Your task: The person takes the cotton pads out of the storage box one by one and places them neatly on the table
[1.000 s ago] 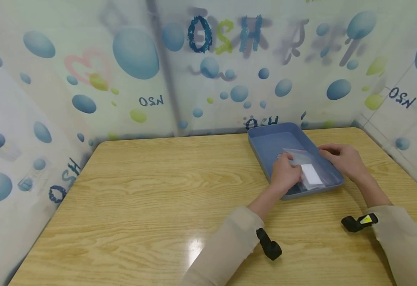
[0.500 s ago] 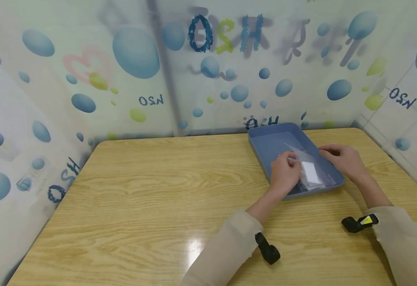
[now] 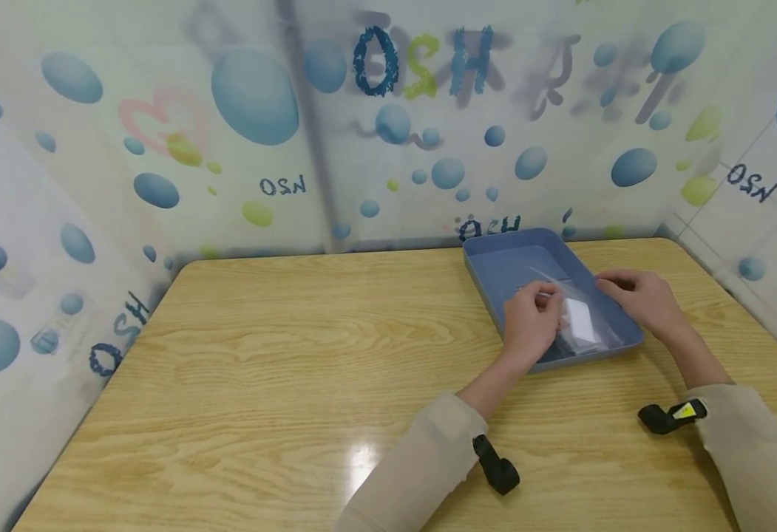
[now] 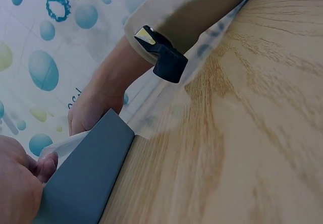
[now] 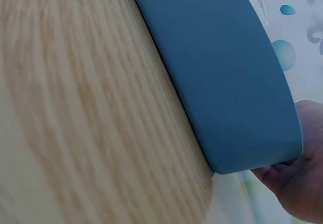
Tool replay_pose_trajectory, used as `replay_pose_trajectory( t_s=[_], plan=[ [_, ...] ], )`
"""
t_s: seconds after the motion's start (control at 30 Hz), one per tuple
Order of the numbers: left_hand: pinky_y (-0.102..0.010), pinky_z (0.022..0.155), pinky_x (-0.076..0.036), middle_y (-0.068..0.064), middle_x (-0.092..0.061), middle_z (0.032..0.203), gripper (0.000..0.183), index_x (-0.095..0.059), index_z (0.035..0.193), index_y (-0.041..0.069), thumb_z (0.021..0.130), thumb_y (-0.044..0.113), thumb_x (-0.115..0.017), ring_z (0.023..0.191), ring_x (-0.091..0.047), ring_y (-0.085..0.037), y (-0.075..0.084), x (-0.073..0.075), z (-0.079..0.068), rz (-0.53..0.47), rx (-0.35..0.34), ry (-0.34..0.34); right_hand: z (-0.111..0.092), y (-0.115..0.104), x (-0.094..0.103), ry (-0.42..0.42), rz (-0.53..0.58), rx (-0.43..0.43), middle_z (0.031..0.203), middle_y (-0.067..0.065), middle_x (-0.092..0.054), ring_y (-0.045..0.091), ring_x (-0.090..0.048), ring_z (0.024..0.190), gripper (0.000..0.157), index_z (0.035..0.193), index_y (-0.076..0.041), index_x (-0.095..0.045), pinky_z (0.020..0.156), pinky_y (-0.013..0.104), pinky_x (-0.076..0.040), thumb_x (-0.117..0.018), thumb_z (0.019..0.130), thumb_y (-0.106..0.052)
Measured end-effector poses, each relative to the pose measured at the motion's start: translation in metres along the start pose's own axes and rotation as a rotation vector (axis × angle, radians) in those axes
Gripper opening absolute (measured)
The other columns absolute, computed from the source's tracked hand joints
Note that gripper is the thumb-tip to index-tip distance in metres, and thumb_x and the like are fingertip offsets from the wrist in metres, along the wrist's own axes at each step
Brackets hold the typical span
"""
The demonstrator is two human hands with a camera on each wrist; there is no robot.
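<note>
A blue-grey rectangular tray (image 3: 511,262) sits at the right of the table in the head view. In its near half is a clear plastic bag (image 3: 601,332) with a flat white rectangle (image 3: 579,320) inside. My left hand (image 3: 530,321) reaches over the tray's left side and pinches the bag's left edge, lifting it a little. My right hand (image 3: 644,299) grips the tray's right rim. The right wrist view has this hand (image 5: 303,176) at the tray's wall (image 5: 227,77), its fingers partly hidden. In the left wrist view, the left fingers (image 4: 46,167) hold whitish film above the tray wall.
The tray stands on a wood-grain table (image 3: 295,355), close to its far edge. Behind is a wall covering (image 3: 388,192) with blue and green spots and letters. A black wrist camera (image 3: 497,465) sticks out from the left sleeve, another from the right.
The left hand has risen slightly and drawn its fingers together, and the bag's edge has come up with it. My right hand stays on the tray's rim, and the tray has hardly moved.
</note>
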State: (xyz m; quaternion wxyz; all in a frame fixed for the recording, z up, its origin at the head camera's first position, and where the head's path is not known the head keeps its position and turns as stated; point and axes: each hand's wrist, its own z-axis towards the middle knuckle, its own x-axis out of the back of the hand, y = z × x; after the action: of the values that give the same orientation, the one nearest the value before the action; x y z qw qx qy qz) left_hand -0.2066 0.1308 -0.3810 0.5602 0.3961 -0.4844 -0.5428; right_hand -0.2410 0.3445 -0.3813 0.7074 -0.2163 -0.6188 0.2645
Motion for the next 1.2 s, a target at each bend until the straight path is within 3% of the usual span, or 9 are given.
replay_pose_trajectory(
  t_s=[0.53,1.03,1.2],
  plan=[
    [-0.018,0.053,-0.052,0.000,-0.065,0.071,0.017,-0.076,0.104,0.001,0.101,0.013,-0.065,0.052,-0.054,0.002,0.000,0.001,0.000,-0.131,-0.067,0.039,0.001,0.002,-0.001,-0.007,-0.006,-0.017,0.125,0.032,-0.061,0.045,-0.058,0.110,0.052,0.129,0.005,-0.063,0.068,0.016,-0.043,-0.054,0.104,-0.040],
    [-0.012,0.054,-0.046,-0.007,-0.073,0.080,0.015,-0.078,0.102,0.001,0.097,0.013,-0.070,0.061,-0.052,0.006,0.009,0.009,0.007,-0.104,-0.156,0.130,0.001,0.002,0.000,-0.007,-0.011,-0.004,0.123,0.031,-0.062,0.043,-0.058,0.108,0.052,0.128,0.005,-0.064,0.067,0.015,-0.043,-0.054,0.105,-0.039],
    [-0.012,0.055,-0.046,-0.008,-0.074,0.081,0.013,-0.079,0.099,0.001,0.095,0.011,-0.072,0.062,-0.054,0.006,0.011,0.013,0.010,-0.142,-0.165,0.141,0.001,0.002,0.000,-0.011,-0.011,-0.006,0.123,0.032,-0.062,0.044,-0.058,0.109,0.051,0.128,0.005,-0.064,0.068,0.016,-0.043,-0.053,0.105,-0.039]
  ],
)
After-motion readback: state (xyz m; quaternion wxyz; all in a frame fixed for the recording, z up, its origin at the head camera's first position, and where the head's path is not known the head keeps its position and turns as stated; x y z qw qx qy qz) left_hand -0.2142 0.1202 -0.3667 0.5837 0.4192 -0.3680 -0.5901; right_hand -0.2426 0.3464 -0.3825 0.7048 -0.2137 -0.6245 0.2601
